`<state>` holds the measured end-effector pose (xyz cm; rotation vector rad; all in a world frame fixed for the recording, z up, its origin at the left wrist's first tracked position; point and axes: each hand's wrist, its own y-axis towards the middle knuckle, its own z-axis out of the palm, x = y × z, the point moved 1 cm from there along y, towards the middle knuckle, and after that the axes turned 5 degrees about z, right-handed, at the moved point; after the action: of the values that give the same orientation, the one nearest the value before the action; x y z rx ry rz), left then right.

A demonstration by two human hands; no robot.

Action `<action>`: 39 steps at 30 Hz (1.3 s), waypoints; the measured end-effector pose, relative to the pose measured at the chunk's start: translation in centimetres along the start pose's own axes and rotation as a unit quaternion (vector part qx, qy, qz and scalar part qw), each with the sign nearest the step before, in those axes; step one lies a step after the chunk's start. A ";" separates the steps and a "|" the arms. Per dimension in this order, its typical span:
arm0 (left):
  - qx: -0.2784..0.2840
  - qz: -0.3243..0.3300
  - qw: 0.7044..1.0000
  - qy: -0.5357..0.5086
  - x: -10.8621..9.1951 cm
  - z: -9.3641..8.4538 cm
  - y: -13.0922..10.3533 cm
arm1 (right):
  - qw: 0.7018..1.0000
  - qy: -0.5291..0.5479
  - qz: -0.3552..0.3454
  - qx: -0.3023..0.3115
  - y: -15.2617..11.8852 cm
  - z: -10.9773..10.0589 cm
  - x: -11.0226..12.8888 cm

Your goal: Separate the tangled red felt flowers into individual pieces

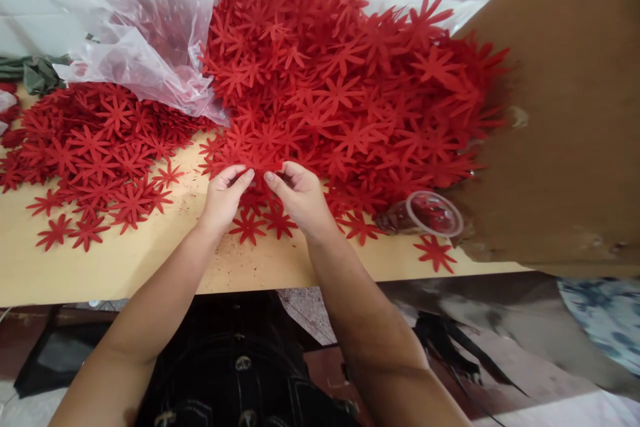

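My left hand [226, 195] and my right hand [299, 192] meet low over the front of a big heap of red flower-shaped cutouts [345, 100]. Thumb and fingers of each hand are pinched on one red flower cutout [261, 172], held between them; its outline blends into the heap behind. Just below my hands, a few loose red cutouts [249, 225] lie flat on the table. To the left spreads a second, lower pile of the same cutouts [95, 147].
A clear plastic bag [150, 47] rests between the piles against the tiled wall. A clear plastic cup [434, 213] lies tipped on the right. Beside it stands a large brown cardboard sheet [565, 147]. The pale tabletop [165, 253] ends just before my body.
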<state>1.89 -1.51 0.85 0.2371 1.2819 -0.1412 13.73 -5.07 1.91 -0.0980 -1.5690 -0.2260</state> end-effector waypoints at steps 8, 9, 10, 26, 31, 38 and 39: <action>-0.134 -0.073 0.985 -0.078 -0.6 -2.5 1.6 | 0.983 -0.141 -0.063 -0.101 1.7 -2.8 -0.6; -0.128 -0.067 0.986 -0.077 -0.7 -2.6 1.7 | 0.972 -0.182 -0.082 -0.128 1.9 -3.0 -0.5; -0.115 -0.060 0.989 -0.070 -0.7 -2.6 1.7 | 0.960 -0.215 -0.096 -0.148 1.9 -3.0 -0.4; 0.054 0.029 0.992 0.109 -0.2 -0.8 0.5 | 0.994 0.087 0.057 -0.024 1.3 0.8 -0.3; 0.026 0.106 0.988 0.105 0.0 -1.0 0.4 | 0.998 0.008 -0.007 -0.069 1.2 0.9 -0.2; 0.100 0.119 0.979 0.136 -0.1 -1.1 0.3 | 0.993 -0.027 -0.025 -0.116 1.1 0.9 -0.4; 0.093 0.111 0.980 0.139 -0.1 -1.1 0.4 | 0.994 -0.022 -0.025 -0.105 1.0 0.8 -0.3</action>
<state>0.96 -0.82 0.65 0.5755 1.5101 -0.0362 13.11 -3.86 1.71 -0.2296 -1.5891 -0.4305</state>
